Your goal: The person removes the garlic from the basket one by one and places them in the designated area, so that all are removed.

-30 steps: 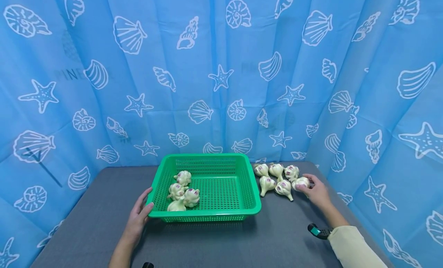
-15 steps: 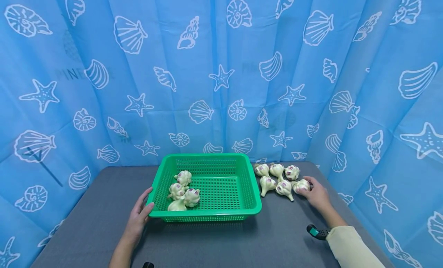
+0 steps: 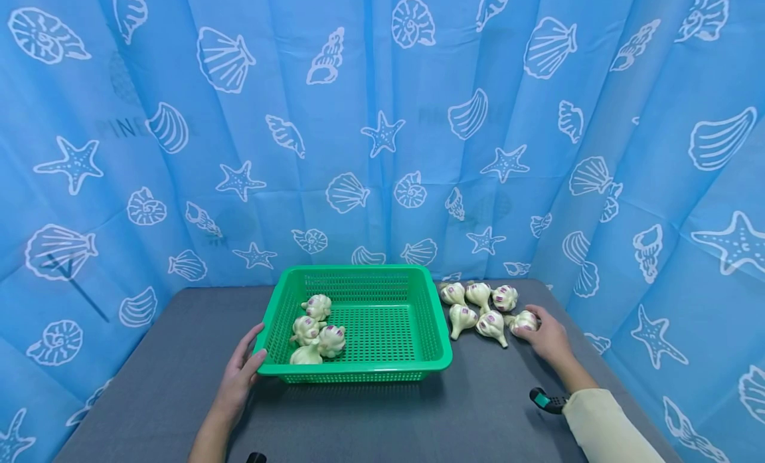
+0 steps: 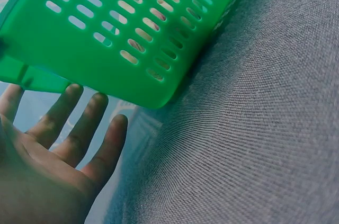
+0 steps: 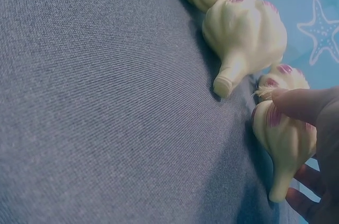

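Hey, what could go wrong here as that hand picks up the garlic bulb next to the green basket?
The right hand pinches one garlic bulb with neighbouring bulbs close by, so lifting it might knock them. The grip looks like fingertips only, so the bulb may slip. The left hand only rests against the green basket, which could slide if bumped.

The straight fingers (image 4: pixel 69 115) of the left hand (image 4: pixel 37 166) lie under the slotted green plastic basket's (image 4: pixel 122 28) corner, grey fabric surface (image 4: pixel 249 128) beside them.

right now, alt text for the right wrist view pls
The right hand pinches a pale garlic bulb with purple streaks, lying on grey cloth. More bulbs lie just beyond it, before a blue curtain printed with starfish.
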`<state>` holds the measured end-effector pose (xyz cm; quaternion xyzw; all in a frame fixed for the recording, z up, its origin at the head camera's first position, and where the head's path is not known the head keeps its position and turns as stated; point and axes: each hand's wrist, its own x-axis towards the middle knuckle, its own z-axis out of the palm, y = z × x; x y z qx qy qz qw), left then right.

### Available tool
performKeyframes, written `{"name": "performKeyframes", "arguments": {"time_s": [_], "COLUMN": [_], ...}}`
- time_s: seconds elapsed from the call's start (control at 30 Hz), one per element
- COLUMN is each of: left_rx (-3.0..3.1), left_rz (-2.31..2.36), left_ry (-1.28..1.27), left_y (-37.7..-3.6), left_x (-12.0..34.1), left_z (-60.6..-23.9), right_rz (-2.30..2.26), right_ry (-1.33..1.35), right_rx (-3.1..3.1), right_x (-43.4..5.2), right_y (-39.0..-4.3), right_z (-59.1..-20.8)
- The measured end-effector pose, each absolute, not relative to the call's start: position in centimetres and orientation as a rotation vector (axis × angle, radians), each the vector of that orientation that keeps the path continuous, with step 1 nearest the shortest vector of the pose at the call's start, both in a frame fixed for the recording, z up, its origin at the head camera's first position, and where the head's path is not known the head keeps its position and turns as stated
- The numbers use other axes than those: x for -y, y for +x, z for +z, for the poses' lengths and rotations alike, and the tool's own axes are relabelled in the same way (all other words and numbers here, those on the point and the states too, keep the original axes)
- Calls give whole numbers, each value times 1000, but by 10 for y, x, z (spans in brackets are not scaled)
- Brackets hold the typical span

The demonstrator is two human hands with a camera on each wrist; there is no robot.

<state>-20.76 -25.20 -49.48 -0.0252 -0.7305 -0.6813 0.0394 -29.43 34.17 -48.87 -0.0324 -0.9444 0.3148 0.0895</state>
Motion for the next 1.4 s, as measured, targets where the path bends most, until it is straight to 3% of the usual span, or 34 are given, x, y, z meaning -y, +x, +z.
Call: {"name": "performKeyframes", "arguments": {"time_s": [0.63, 1.4], "left_rx": [2235, 2227], "left_rz": [-2072, -2074], "left_ry": [-73, -107], "left_y": [-208, -208], "left_x": [251, 251], "left_z": [-494, -495], "right_rz": [976, 1099], "right_ry": [-31, -15], "right_rx": [2745, 2492], "right_x": [-340, -276], "right_y": [-306, -347], "right_z": [-464, -411]}}
